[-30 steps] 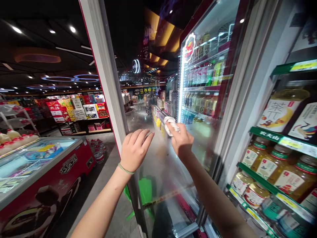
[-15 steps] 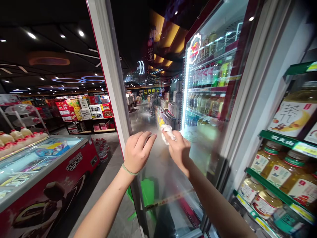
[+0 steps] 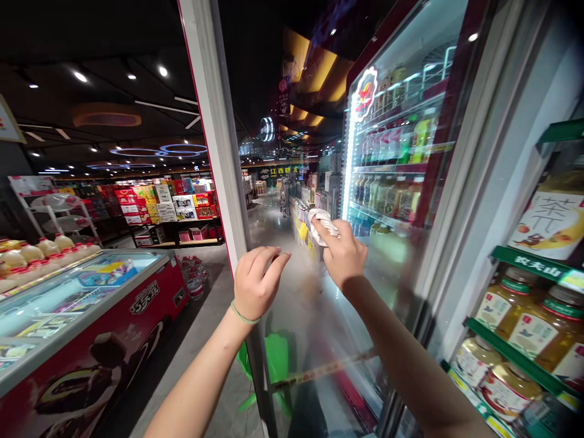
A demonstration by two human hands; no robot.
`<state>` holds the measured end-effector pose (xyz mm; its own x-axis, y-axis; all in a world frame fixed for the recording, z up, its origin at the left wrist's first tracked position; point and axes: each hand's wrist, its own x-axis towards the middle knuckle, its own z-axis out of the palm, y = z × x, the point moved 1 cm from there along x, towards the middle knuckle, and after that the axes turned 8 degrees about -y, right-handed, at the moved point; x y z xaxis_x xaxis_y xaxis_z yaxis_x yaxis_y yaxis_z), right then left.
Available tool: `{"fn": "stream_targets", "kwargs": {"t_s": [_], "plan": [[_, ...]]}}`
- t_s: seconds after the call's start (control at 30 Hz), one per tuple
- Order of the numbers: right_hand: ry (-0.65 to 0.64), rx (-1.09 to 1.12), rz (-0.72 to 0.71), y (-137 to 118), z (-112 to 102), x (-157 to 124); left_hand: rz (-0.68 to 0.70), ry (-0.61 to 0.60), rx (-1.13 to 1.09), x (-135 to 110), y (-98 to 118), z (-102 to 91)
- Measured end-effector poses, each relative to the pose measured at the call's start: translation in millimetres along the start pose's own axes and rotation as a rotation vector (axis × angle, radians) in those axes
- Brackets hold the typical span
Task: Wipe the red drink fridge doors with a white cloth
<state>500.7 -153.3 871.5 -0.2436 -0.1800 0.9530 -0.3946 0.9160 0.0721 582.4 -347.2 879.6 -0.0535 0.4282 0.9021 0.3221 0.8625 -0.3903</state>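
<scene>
A glass fridge door [image 3: 296,316] stands open in front of me, and its pale metal frame [image 3: 214,121] runs down the left side. My left hand [image 3: 258,280], with a thin green band at the wrist, is closed around that frame, its fingers curled; the contact is partly hidden behind the hand. A folded white cloth [image 3: 323,222] is bunched under the fingers of my right hand [image 3: 345,252], which presses it to the glass. Hazy smears show on the pane below the cloth.
Green-edged shelves with bottled drinks [image 3: 531,322] stand close on the right. At left is a red chest freezer [image 3: 150,304] with bottles on top. A green chair [image 3: 277,359] shows through the glass. Stacked boxes [image 3: 168,201] stand farther back.
My right hand has moved the cloth up and to the right on the glass. The left hand stays at the frame. The whole view has shifted slightly.
</scene>
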Motion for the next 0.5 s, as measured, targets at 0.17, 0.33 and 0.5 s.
{"fn": "stream_targets", "kwargs": {"t_s": [0.17, 0.33, 0.5], "plan": [[-0.043, 0.005, -0.073, 8, -1, 7, 0.009, -0.010, 0.014, 2, 2, 0.2], [-0.053, 0.020, -0.059, 11, -5, 22, 0.035, -0.023, 0.026, 5, 4, -1.1], [-0.032, 0.014, -0.009, 12, -11, 37, 0.025, -0.019, 0.017, 4, 4, -2.0]]}}
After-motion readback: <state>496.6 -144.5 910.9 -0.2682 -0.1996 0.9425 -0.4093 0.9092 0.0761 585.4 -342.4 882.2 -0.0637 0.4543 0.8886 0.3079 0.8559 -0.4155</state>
